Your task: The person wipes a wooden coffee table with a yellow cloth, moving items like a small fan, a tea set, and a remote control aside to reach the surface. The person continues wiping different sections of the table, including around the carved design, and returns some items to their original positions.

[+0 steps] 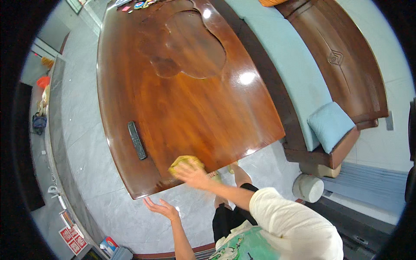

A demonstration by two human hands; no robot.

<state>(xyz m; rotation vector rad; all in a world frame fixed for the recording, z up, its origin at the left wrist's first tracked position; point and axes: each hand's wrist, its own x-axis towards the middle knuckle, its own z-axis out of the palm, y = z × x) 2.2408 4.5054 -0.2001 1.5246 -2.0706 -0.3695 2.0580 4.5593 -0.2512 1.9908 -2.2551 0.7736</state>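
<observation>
My right hand lies spread over a folded yellow cloth, pressing it on the near end of a glossy brown wooden table. The hand and cloth look slightly blurred. Just past the table's near edge, lower left, my left hand is palm up with its fingers apart and nothing in it. A black remote control rests on the tabletop, left of the cloth. Toward the far end, a carved recess with a wavy outline is sunk into the wood.
A wooden sofa with a pale blue seat cushion and a blue pillow runs along the table's right. Small items lie at the far end. A white bucket stands right of my legs. A low grey cabinet lines the left.
</observation>
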